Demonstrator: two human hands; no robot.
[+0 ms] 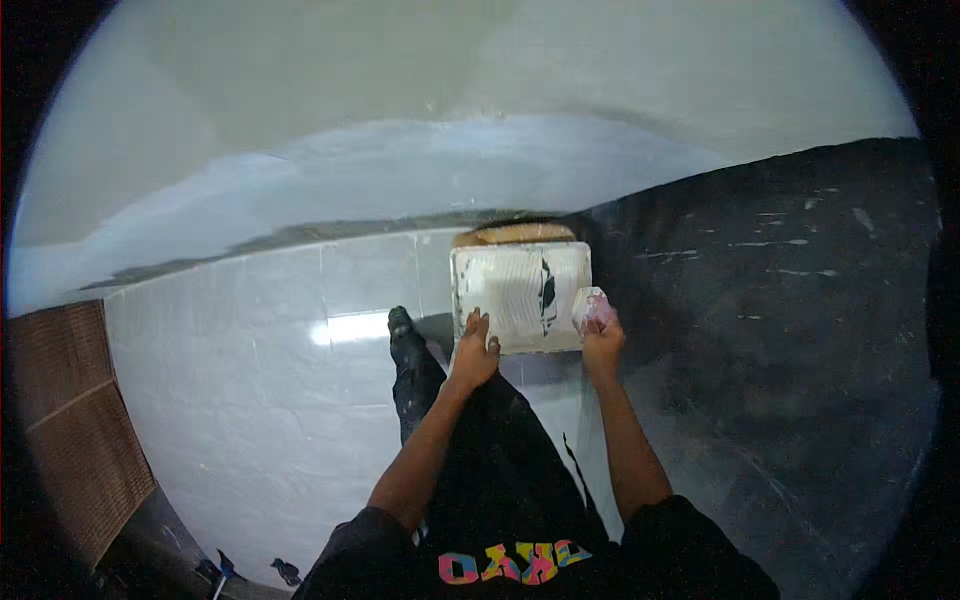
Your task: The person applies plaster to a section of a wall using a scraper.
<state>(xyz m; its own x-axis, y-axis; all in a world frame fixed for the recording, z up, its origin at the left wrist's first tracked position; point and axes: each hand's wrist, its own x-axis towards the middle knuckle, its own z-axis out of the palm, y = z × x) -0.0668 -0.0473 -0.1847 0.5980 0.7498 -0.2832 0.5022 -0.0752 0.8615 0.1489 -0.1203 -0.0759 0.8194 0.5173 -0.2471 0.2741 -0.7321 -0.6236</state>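
A cream rectangular paint tray point(515, 275) with ribbed inside and a dark streak sits at the foot of the wall, a tan board point(520, 233) behind it. My left hand point(475, 350) grips the tray's lower left, its fingers over the edge. At the tray's right edge, my right hand point(604, 342) is closed on a small pink-and-white object point(591, 304), which I cannot identify.
A pale wall point(450, 80) runs across ahead. Below me are light glossy tiles point(250, 380). A dark, paint-marked surface point(770, 350) fills the right. My black-clad foot point(402, 330) is left of the tray. A brown woven mat point(75, 420) lies far left.
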